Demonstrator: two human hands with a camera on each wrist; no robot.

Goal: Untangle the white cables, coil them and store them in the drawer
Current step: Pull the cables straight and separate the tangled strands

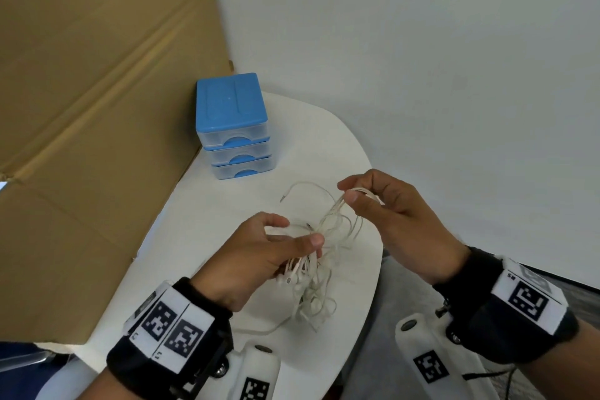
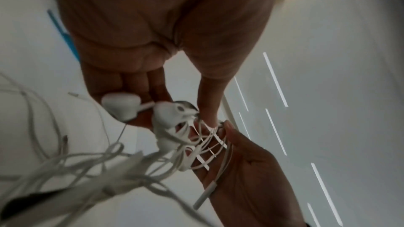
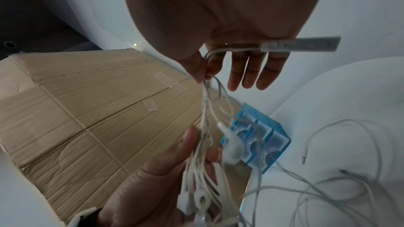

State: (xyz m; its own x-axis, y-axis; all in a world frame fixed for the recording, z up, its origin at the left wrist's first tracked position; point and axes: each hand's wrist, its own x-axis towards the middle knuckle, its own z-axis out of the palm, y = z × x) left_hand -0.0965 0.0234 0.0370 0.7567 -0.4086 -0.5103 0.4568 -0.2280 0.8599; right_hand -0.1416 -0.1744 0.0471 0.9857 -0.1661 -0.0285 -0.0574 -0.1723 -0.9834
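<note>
Two hands work a tangle of white cables [image 1: 319,256] above a white table [image 1: 350,153] at the centre of the head view: the left hand [image 1: 259,256], lower centre, has its fingers curled round a bunch of earbuds and cords, thumb pressed on top. The right hand [image 1: 396,217], to its right and higher, pinches a few strands between thumb and forefinger, its other fingers loosely extended. A blue set of drawers [image 1: 233,127], all three closed, stands upper centre beside a cardboard box [image 1: 97,107] filling the left.
</note>
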